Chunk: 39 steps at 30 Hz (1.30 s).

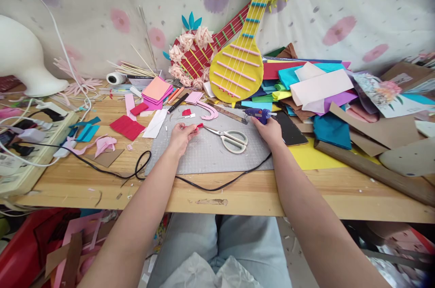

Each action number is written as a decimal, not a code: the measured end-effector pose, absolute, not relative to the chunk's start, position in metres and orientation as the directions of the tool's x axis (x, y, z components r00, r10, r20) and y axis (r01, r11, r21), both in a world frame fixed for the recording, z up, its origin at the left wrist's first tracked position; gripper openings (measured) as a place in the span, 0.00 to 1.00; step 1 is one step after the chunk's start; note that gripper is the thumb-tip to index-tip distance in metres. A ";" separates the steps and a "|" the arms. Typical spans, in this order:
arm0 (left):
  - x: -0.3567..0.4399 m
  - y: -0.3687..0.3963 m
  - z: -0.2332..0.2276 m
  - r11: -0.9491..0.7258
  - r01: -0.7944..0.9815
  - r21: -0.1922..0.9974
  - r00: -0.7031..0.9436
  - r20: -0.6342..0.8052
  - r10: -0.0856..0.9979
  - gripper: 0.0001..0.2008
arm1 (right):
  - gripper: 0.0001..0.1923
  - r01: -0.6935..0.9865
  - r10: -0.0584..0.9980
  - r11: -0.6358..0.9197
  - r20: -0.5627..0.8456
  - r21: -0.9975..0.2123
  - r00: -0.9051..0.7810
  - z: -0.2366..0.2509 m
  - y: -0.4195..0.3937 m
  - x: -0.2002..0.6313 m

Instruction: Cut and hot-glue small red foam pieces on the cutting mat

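Pinched between the fingertips of my left hand (pixel 181 139) is a small red piece of paper (pixel 200 126), held above the grey cutting mat (pixel 204 161). My right hand (pixel 268 130) is wrapped around a blue hot glue gun (pixel 258 114) at the mat's right side. Between both hands lies a pair of scissors (pixel 231 139) with pale handles, its blade tips close to the red piece. A pink curved paper strip (pixel 210 111) rests just beyond, and a small red scrap (pixel 186 112) lies left of it. A black cord (pixel 220 187) loops along the mat's near edge.
A yellow paper lute (pixel 234 70) and a red one with pink flowers (pixel 193 59) lean at the back. Coloured paper (pixel 322 86) is piled at right, beside a brown tube (pixel 374 172). A power strip (pixel 37 152) with cables occupies the left. Red crepe paper (pixel 127 127) lies nearer.
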State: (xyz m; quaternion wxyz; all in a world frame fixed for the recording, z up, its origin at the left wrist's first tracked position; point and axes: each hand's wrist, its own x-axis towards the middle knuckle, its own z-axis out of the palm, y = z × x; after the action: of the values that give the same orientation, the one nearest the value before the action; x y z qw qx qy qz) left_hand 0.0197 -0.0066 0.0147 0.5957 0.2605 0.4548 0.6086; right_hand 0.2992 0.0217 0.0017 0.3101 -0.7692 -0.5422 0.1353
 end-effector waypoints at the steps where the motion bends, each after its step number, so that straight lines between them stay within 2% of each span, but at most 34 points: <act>1: 0.020 -0.006 0.015 0.117 -0.489 0.865 -0.159 -0.220 0.962 0.19 | 0.30 0.754 0.920 -0.214 0.131 -0.621 0.369 0.001 0.022 0.299; 5: 0.019 -0.005 0.014 0.096 -0.478 0.873 -0.166 -0.197 0.966 0.20 | 0.32 0.718 0.892 -0.171 0.204 -0.675 0.404 0.001 0.020 0.300; 7: 0.019 -0.006 0.013 0.087 -0.469 0.879 -0.177 -0.191 0.966 0.21 | 0.33 0.721 0.823 -0.097 0.352 -0.686 0.445 0.005 0.017 0.300; 10: 0.020 -0.006 0.013 0.084 -0.463 0.882 -0.174 -0.184 0.968 0.21 | 0.29 0.782 0.630 0.032 0.620 -0.622 0.467 0.019 0.007 0.297; 12: 0.021 -0.007 0.014 0.088 -0.456 0.885 -0.171 -0.185 0.968 0.22 | 0.25 0.802 0.557 0.105 0.703 -0.588 0.443 0.030 -0.002 0.290; 14: 0.022 -0.007 0.014 0.091 -0.447 0.890 -0.181 -0.189 0.965 0.23 | 0.22 0.783 0.581 0.184 0.708 -0.594 0.400 0.041 -0.009 0.276; 17: 0.023 -0.008 0.015 0.088 -0.445 0.891 -0.202 -0.195 0.960 0.23 | 0.15 0.654 0.748 0.296 0.595 -0.696 0.294 0.051 -0.013 0.245; 19: 0.024 -0.008 0.015 0.072 -0.455 0.887 -0.205 -0.183 0.962 0.24 | 0.13 0.505 0.914 0.295 0.393 -0.811 0.099 0.054 -0.011 0.220; 20: 0.024 -0.008 0.014 0.056 -0.461 0.886 -0.197 -0.163 0.967 0.24 | 0.12 0.440 0.961 0.257 0.277 -0.860 -0.021 0.054 -0.010 0.207; 22: 0.024 -0.007 0.012 0.017 -0.466 0.885 -0.168 -0.107 0.980 0.23 | 0.14 0.334 0.950 0.174 0.069 -0.926 -0.305 0.052 -0.006 0.184; 24: 0.022 -0.006 0.008 -0.004 -0.460 0.888 -0.145 -0.070 0.987 0.23 | 0.16 0.273 0.890 0.081 -0.054 -0.959 -0.453 0.048 -0.002 0.167; 26: 0.019 -0.005 0.005 -0.003 -0.449 0.893 -0.144 -0.069 0.987 0.23 | 0.16 0.239 0.872 0.007 -0.111 -0.971 -0.477 0.042 0.002 0.157; 29: 0.017 -0.004 0.001 0.007 -0.445 0.895 -0.128 -0.072 0.989 0.24 | 0.14 0.182 0.896 -0.051 -0.126 -0.982 -0.426 0.034 0.007 0.153; 35: 0.019 -0.006 0.003 0.056 -0.421 0.905 -0.048 -0.084 0.995 0.23 | 0.11 0.144 0.944 -0.094 -0.134 -0.985 -0.301 0.023 0.007 0.161; 39: 0.022 -0.008 0.005 0.034 -0.351 0.936 -0.088 -0.070 0.994 0.19 | 0.12 0.132 0.948 -0.109 -0.143 -0.985 -0.283 0.020 0.005 0.165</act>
State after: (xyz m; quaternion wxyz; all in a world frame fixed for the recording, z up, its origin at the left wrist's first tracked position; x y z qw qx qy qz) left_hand 0.0219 -0.0083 0.0052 0.5682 0.3646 0.4408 0.5915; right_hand 0.1648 0.0045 0.0202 0.3584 -0.4797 -0.5629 0.5697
